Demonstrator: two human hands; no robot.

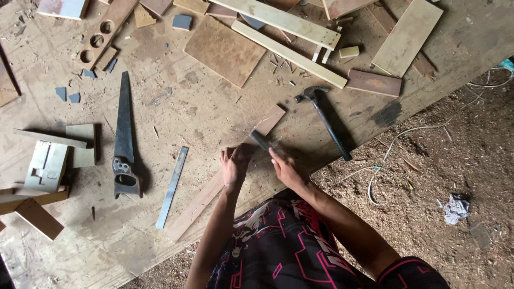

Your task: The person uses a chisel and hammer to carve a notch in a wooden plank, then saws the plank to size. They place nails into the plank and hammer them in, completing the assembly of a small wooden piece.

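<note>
The long wooden strip (225, 176) lies slantwise on the workbench (214, 112), running from the near left edge up toward the far right, where its end stops short of the hammer (324, 118). The left hand (234, 167) rests flat on the strip about midway, fingers spread and pressing down. The right hand (285, 170) is closed around a small dark tool (261, 140), whose tip sits against the strip's right edge just beyond the left hand; what kind of tool it is cannot be told. To the left, a flat metal ruler (172, 187) lies near the strip, and farther left a handsaw (124, 139) lies with its handle toward the near side. Offcuts and boards crowd the far side of the bench.
</note>
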